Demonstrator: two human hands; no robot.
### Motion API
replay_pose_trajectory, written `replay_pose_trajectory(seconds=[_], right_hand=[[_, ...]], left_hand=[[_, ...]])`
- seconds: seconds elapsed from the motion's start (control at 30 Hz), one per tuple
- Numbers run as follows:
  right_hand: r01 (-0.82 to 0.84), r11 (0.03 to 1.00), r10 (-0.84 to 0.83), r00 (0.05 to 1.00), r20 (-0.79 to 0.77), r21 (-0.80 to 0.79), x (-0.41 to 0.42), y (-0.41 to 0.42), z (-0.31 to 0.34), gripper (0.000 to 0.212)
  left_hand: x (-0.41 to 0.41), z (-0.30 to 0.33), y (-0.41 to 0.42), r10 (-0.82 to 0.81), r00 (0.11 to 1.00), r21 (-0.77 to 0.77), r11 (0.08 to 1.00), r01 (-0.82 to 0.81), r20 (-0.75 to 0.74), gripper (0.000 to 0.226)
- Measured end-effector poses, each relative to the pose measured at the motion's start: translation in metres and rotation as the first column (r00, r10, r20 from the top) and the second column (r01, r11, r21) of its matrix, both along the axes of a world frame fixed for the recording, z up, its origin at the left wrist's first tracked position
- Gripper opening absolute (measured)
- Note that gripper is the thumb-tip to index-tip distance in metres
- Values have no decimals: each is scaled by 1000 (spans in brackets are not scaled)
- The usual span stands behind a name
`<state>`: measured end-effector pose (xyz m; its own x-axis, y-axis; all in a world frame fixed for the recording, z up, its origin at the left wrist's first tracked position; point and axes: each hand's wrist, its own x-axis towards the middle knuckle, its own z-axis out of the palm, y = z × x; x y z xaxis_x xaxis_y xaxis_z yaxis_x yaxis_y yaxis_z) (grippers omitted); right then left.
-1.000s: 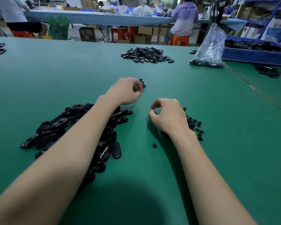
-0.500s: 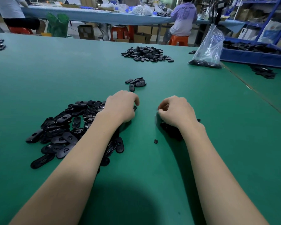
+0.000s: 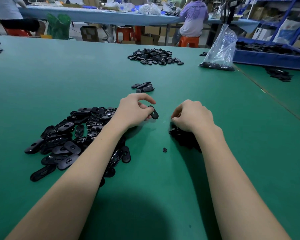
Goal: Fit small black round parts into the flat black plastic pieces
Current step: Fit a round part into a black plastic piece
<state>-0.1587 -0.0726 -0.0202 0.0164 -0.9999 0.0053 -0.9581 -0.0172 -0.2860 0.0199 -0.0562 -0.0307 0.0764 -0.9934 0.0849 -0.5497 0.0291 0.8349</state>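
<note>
My left hand point(image 3: 134, 110) holds one flat black oval plastic piece point(image 3: 154, 113) between thumb and fingers, just above the green table. A heap of the same flat black pieces point(image 3: 66, 139) lies under and left of my left forearm. My right hand point(image 3: 192, 116) is curled over a small pile of black round parts point(image 3: 182, 137), fingertips down on it; what they pinch is hidden. One loose round part point(image 3: 164, 150) lies on the table between my arms. A few flat pieces point(image 3: 143, 86) sit in a small group just beyond my left hand.
A bigger pile of black pieces point(image 3: 154, 56) lies farther back on the green table point(image 3: 93, 75). A clear plastic bag point(image 3: 220, 51) with black parts stands at the back right beside a blue tray point(image 3: 267, 58). People sit at a blue-covered bench behind.
My left hand has come back from the small far group to the near heap and lifted one flat piece. My right hand has stayed over the round parts.
</note>
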Motion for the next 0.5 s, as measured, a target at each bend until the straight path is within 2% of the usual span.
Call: replay_pose_trajectory(seconds=[0.2,0.33,0.4,0.5], right_hand=[[-28,999,32,995,-97,45,1,1,4,23],[-35,998,41,994,-105,55,3,1,3,23],[-45,998,47,997,-60,34,3,1,1,17],[-45,999,48,989,138,-25,4,-1,-1,8]], left_hand=[[2,-5,-2,26,999,65,998,-25,-23,23],[3,-9,-4,-4,991,109,994,19,-135,28],[4,-9,-6,-8,996,93,996,16,-91,27],[6,-9,-8,-14,1000,52,999,14,9,22]])
